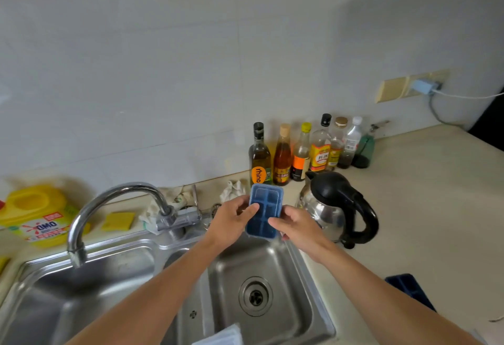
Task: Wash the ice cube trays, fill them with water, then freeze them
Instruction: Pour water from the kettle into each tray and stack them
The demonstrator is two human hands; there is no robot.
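A steel kettle (pixel 335 208) with a black lid and handle stands on the pale table (pixel 422 208) at three o'clock. Behind it, toward one o'clock, a row of bottles (pixel 301 150) lines the tiled wall. A yellow detergent jug (pixel 35 213) sits at nine o'clock, with a yellow sponge (pixel 118 220) near it. A blue plug (pixel 422 86) fills the wall socket (pixel 392 89) at two o'clock.

Two blue ice cube trays (pixel 266 212), seven bottles (pixel 282 161), one kettle (pixel 336 205).

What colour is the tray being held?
Blue. The ice cube tray shows best in the head view.
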